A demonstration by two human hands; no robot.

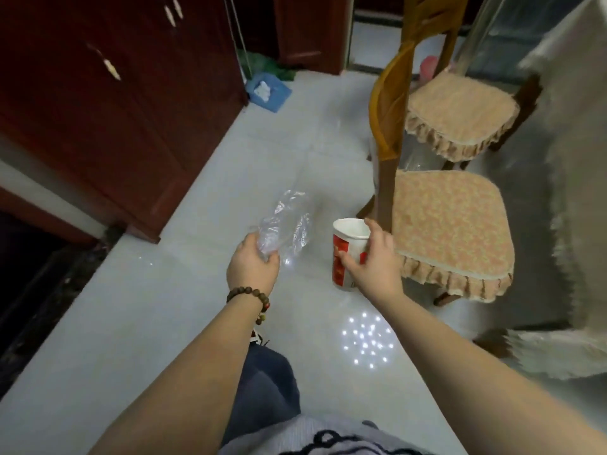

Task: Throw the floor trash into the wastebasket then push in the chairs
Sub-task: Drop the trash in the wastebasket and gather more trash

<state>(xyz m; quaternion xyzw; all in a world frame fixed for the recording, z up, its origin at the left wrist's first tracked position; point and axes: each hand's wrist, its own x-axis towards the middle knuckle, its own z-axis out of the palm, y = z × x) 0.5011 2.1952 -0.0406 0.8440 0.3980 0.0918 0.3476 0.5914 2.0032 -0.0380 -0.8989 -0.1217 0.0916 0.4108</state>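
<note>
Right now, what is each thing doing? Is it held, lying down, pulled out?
left hand: shut on the plastic bottle.
plastic bottle: clear, crumpled, held up off the floor.
right hand: shut on the paper cup.
paper cup: red and white, open top up, held.
near chair: pulled out, seat bare.
far chair: pulled out too.
blue dustpan: on the floor, white scraps inside.

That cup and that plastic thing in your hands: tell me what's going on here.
A person is collecting trash. The left hand holds a crumpled clear plastic bottle, and the right hand grips a red-and-white paper cup by its rim and side, both above the pale tiled floor. Two cushioned wooden chairs stand at right beside a cloth-covered table, not yet pushed in. A blue dustpan lies farther back. No wastebasket is clearly visible.
</note>
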